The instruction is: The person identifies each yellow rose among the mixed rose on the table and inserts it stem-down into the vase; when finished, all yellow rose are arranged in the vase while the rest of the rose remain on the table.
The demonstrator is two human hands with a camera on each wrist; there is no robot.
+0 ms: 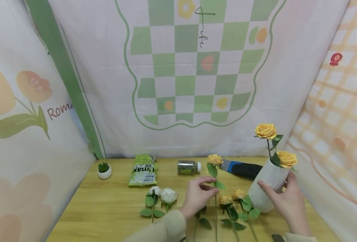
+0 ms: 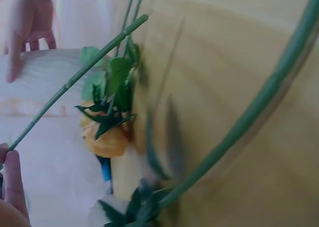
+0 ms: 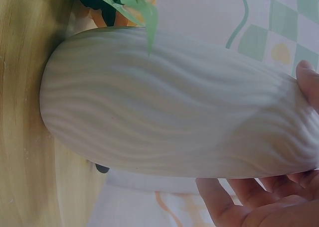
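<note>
My left hand [image 1: 197,195] pinches the green stem [image 2: 67,87] of a yellow rose [image 1: 215,159], whose bloom points up and away from me in the head view. My right hand [image 1: 290,198] grips a white vase [image 1: 269,183] with wavy ridges, thumb on one side and fingers round the other. Two yellow roses stand in the vase; one bloom [image 1: 266,131] rises well above the mouth, the other [image 1: 286,159] sits at the rim. Between my hands, two more yellow roses, one bloom [image 1: 225,200] beside the other [image 1: 239,194], lie on the wooden table [image 1: 87,208].
White roses [image 1: 168,195] lie left of my left hand. Farther back are a green snack bag [image 1: 143,171], a lidded jar [image 1: 188,167] on its side and a black-and-blue tool [image 1: 241,168]. A small potted plant [image 1: 104,170] stands at far left.
</note>
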